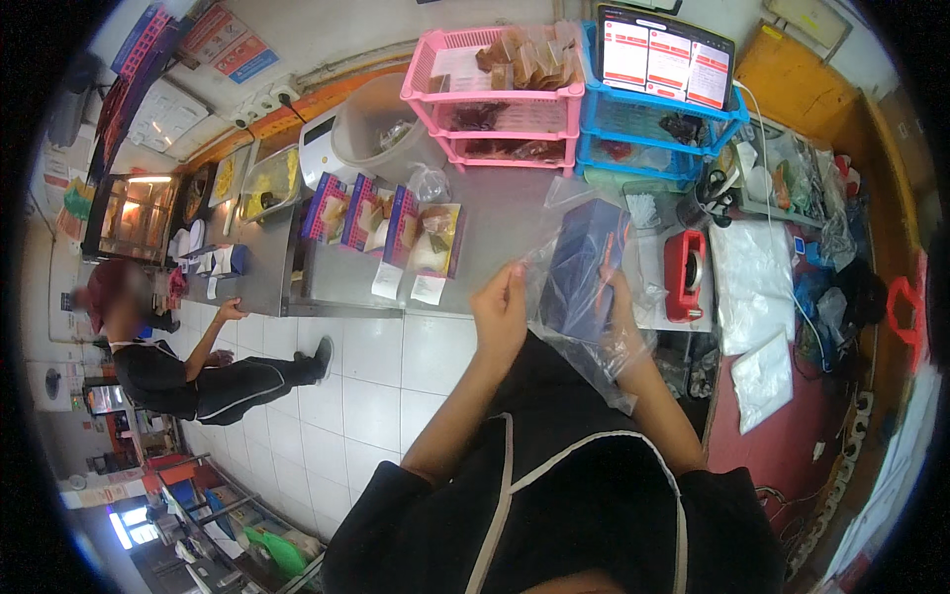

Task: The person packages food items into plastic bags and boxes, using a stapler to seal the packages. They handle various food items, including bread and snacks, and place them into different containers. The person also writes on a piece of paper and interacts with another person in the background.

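- Pink plastic tiered rack at the back of the grey metal counter, left of a blue plastic tiered rack.
- Black-framed rectangular tablet atop the blue rack.
- Open purple cardboard boxes, left; dark-blue oblong box in a clear plastic bag, between left hand and right hand.
- Red tape dispenser at right, beside clear flat plastic bags.

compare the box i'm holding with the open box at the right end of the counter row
The held box is in a clear plastic bag; the open box is unbagged. The held box is up in the right hand; the open box rests on the metal counter. The held box shows no contents; the open box shows food inside. Both have bluish outsides.
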{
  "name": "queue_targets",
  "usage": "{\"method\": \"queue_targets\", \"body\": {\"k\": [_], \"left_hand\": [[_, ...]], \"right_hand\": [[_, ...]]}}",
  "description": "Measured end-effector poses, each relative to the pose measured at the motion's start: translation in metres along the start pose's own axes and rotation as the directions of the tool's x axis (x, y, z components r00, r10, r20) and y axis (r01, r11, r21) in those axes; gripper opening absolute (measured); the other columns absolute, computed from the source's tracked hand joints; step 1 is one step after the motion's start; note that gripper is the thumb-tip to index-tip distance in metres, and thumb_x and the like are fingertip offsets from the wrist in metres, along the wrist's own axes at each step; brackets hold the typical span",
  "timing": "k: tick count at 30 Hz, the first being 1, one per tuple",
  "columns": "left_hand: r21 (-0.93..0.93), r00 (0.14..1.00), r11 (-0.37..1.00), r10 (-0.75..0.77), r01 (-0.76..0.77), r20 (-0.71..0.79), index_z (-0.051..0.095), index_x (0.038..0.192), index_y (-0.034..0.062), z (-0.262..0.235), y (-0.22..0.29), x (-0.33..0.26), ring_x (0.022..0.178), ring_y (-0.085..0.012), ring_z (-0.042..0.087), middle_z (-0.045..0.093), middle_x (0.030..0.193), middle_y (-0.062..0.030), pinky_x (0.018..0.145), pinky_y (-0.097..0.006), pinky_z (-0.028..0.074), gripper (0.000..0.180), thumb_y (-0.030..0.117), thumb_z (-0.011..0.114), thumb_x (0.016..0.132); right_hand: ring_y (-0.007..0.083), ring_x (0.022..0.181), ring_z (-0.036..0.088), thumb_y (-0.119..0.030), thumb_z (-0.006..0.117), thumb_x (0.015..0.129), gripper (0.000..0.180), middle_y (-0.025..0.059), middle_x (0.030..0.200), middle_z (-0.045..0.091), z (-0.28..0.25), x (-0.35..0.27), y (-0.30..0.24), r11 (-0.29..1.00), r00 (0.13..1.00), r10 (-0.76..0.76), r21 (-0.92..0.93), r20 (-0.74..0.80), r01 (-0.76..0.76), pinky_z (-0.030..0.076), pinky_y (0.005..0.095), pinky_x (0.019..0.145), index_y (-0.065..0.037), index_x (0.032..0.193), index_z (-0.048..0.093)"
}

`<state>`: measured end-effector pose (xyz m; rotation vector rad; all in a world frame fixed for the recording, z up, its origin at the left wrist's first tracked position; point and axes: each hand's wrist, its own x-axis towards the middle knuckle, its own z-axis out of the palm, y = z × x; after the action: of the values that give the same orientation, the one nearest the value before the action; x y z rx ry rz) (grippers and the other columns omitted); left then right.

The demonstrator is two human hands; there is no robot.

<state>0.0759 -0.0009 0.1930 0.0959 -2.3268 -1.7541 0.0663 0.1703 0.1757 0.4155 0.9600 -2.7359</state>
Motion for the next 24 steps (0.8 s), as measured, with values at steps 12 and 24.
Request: {"method": "queue_targets", "body": {"k": [12,24], "left_hand": [[0.34,0.655,0.915,-0.394,0.216,0.644,0.065,0.11,0.0006,0.011,0.008,-0.062,0.107,-0.032,0.063,0.068,0.105,-0.0165,0.091,-0.04,0.049,0.025,0.021,0.057,0.1],[-0.571,0.852,0.742,0.001,0.351,0.524,0.062,0.098,0.0054,0.017,-0.028,-0.063,0.105,-0.0306,0.064,0.066,0.11,-0.0156,0.093,-0.045,0.049,0.017,0.018,0.052,0.101]], "right_hand": [[0.025,0.115,0.05,-0.014,0.072,0.081,0.091,0.0161,0.145,0.032,-0.038,0.049,0.062,0.849,0.84,-0.455,-0.428,-0.295,0.31,0.046,0.0385,0.096,-0.009,0.156,0.02],[0.0349,0.128,0.049,-0.038,0.067,0.094,0.083,0.0217,0.143,0.042,-0.082,0.079,0.083,0.739,0.584,-0.019,-0.404,-0.812,-0.538,0.041,0.051,0.105,-0.001,0.15,0.018]]}}
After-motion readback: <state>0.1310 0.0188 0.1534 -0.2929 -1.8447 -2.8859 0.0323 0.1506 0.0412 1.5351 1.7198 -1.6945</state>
